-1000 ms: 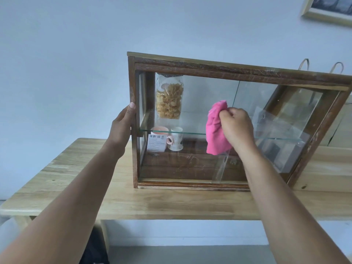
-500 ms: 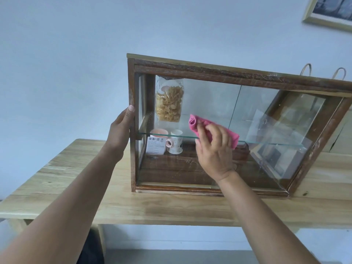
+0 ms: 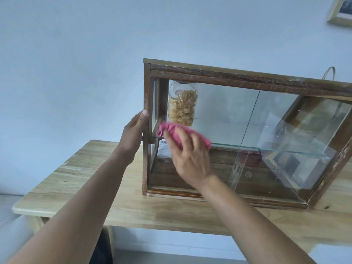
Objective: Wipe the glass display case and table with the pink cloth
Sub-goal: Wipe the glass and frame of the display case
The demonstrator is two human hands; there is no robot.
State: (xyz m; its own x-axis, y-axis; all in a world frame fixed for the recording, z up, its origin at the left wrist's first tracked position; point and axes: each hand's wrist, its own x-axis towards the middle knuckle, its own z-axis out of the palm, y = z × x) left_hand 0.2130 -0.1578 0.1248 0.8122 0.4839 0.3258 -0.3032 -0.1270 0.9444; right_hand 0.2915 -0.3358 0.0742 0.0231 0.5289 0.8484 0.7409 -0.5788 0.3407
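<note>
The glass display case [image 3: 238,72] has a dark wooden frame and stands on the light wooden table [image 3: 80,178]. My left hand [image 3: 134,135] grips the case's left front post. My right hand [image 3: 188,155] presses the pink cloth [image 3: 174,130] flat against the front glass, near the left end at the height of the inner glass shelf. The cloth is bunched under my fingers and is blurred by motion.
Inside the case a bag of yellow snacks [image 3: 182,104] stands on the shelf, with a labelled card [image 3: 164,149] below it. A framed picture [image 3: 341,12] hangs on the wall at the upper right. The table's front edge runs below the case.
My right hand has swept the pink cloth leftward across the front glass, from the middle to near the left post. My left hand has stayed on the post.
</note>
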